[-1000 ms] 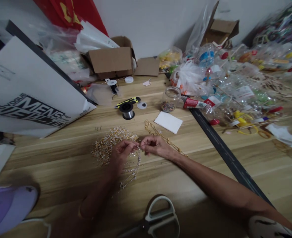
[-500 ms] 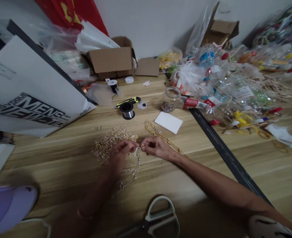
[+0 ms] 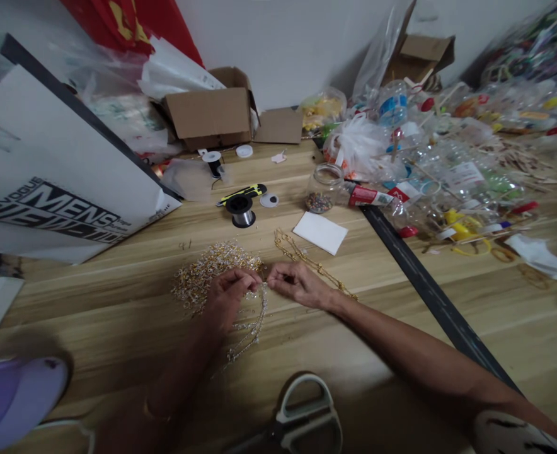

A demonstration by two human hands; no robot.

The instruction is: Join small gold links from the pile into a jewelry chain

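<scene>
My left hand [image 3: 231, 292] is closed in a pinch at the upper end of a silvery beaded chain [image 3: 262, 313], which trails down onto the wooden table. Facing it, my right hand [image 3: 298, 283] pinches at the same end, its fingertips almost meeting the left ones. Whatever sits between the right fingertips is too small to make out. A heap of small gold and clear beads [image 3: 212, 268] lies behind and left of my left hand. Just beyond my right hand, a gold chain [image 3: 323, 271] stretches across the wood.
A wire spool [image 3: 242, 211], a yellow-black cutter [image 3: 245, 193] and a jar of beads [image 3: 320, 200] stand beyond the heap. A white card [image 3: 320, 232] lies near the jar. Large scissors [image 3: 307, 413] rest in front, a purple iron [image 3: 21, 397] at left. Plastic bottles [image 3: 462, 176] crowd the right.
The fingertips have shifted slightly at the chain's end, and the chain now hangs a little straighter below them. The whole view has moved slightly.
</scene>
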